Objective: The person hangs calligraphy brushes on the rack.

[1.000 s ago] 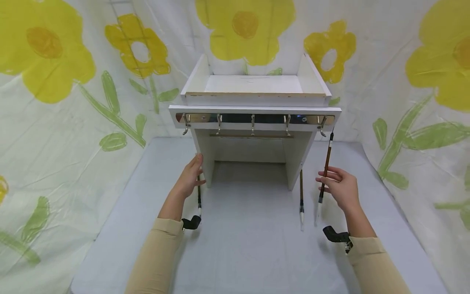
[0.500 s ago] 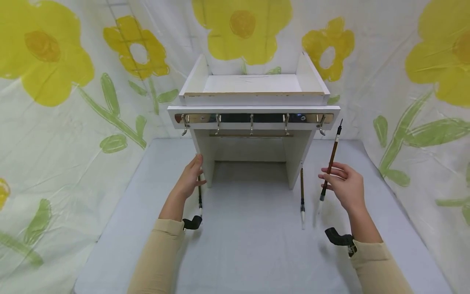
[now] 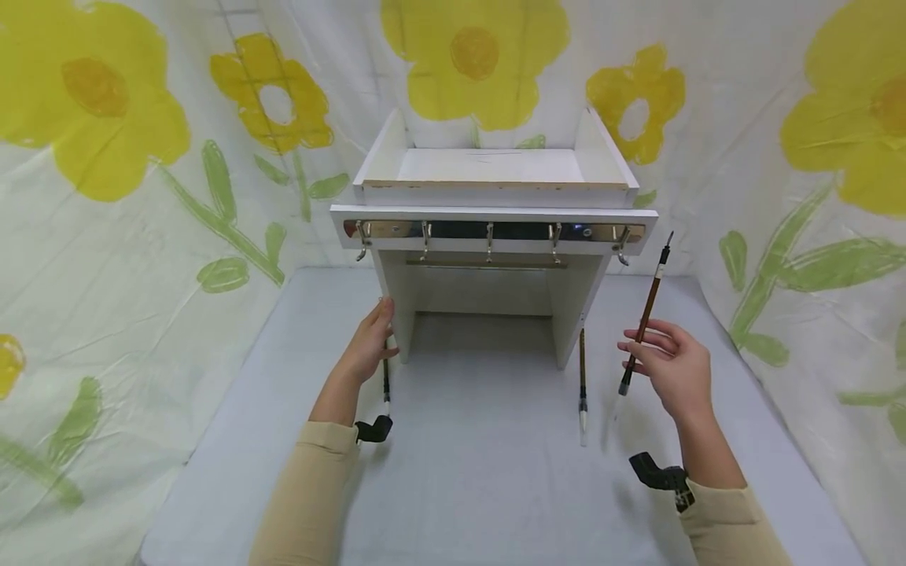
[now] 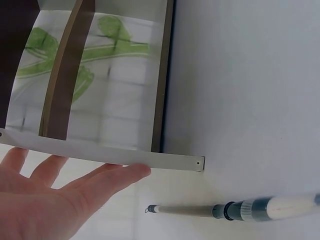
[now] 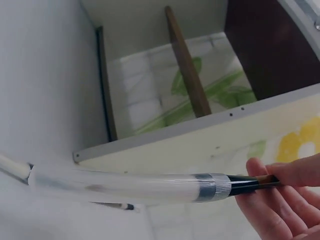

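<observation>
My right hand (image 3: 675, 365) pinches a calligraphy brush (image 3: 650, 300) by its brown handle, to the right of a white shelf unit (image 3: 575, 303). The brush tilts, its loop end up and its clear-capped bristle end (image 5: 125, 187) down. Its top stands apart from the rightmost hook (image 3: 621, 244). My left hand (image 3: 366, 344) rests its fingers, mostly straight, against the unit's left side panel (image 4: 120, 156). A second brush (image 3: 583, 373) is beside the unit's right panel. Another brush (image 3: 386, 381) is partly hidden behind my left hand.
A metal rail (image 3: 520, 230) with several hooks runs across the unit's front. Above it is an open top tray (image 3: 488, 163). The unit stands on a pale-covered table (image 3: 481, 472). A flower-printed curtain (image 3: 764, 157) surrounds it.
My right hand has moved a little right, and the brush's upper end has swung right, away from the rightmost hook. My left hand stays at the side panel.
</observation>
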`<action>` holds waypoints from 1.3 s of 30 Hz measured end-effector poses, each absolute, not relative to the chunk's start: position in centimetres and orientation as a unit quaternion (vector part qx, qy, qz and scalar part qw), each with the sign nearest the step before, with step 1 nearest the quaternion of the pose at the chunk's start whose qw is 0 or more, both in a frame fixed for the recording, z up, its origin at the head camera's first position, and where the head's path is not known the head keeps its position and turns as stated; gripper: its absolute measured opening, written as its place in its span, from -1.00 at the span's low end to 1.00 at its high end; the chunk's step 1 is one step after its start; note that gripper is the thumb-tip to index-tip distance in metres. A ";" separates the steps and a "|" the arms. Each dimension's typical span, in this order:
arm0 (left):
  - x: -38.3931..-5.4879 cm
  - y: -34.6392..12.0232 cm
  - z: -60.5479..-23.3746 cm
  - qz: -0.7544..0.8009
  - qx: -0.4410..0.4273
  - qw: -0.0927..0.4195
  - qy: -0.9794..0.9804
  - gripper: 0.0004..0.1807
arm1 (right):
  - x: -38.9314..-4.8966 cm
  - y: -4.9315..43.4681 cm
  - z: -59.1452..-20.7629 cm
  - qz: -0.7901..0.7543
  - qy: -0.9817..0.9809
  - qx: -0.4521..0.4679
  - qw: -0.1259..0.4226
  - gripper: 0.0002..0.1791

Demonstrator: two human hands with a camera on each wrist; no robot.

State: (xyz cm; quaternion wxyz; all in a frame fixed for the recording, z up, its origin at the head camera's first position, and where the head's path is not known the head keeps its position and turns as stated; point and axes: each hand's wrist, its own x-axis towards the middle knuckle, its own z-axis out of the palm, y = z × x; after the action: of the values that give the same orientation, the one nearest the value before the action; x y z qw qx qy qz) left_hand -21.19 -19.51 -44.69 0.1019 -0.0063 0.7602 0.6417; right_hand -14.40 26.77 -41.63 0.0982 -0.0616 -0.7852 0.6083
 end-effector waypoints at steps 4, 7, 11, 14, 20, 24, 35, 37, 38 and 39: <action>-21.1 -19.4 -44.4 0.646 -0.005 0.105 0.756 -0.06 | -14.1 26.6 -41.3 0.631 -0.767 -0.059 0.105 -0.41; -21.1 -19.4 -44.4 0.647 -0.006 0.105 0.755 -0.09 | -13.8 26.4 -41.0 0.642 -0.757 -0.054 0.112 -0.43; -21.3 -19.5 -44.9 0.649 -0.004 0.100 0.754 -0.08 | -13.5 25.8 -40.5 0.643 -0.754 -0.045 0.125 -0.45; -21.4 -19.5 -44.9 0.649 -0.006 0.100 0.754 -0.06 | -13.2 25.5 -40.2 0.632 -0.762 -0.040 0.135 -0.45; -21.4 -19.4 -45.0 0.646 -0.013 0.101 0.756 -0.03 | -12.4 24.9 -39.7 0.618 -0.770 -0.027 0.156 -0.50; -21.4 -19.5 -45.1 0.645 -0.014 0.097 0.758 -0.04 | -11.7 24.7 -39.5 0.604 -0.779 -0.023 0.165 -0.51; -21.4 -19.2 -45.1 0.643 -0.013 0.104 0.759 -0.04 | -10.4 23.7 -38.6 0.595 -0.777 0.021 0.206 -0.54; -21.4 -19.2 -45.3 0.643 -0.012 0.103 0.759 -0.05 | -10.3 23.4 -38.4 0.600 -0.772 0.039 0.208 -0.55; -21.4 -19.3 -45.4 0.643 -0.011 0.102 0.759 -0.06 | -10.2 23.2 -38.4 0.602 -0.769 0.046 0.207 -0.55; -21.4 -19.3 -45.4 0.641 -0.012 0.101 0.760 -0.06 | -10.1 23.0 -38.3 0.604 -0.768 0.054 0.205 -0.55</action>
State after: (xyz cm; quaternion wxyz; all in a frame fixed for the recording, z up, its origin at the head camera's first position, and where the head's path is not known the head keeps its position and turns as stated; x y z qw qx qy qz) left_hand -21.40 -19.30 -45.40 0.1010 -0.0122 0.7605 0.6413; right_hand -10.14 22.99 -38.35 0.2051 0.0540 -0.7680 0.6043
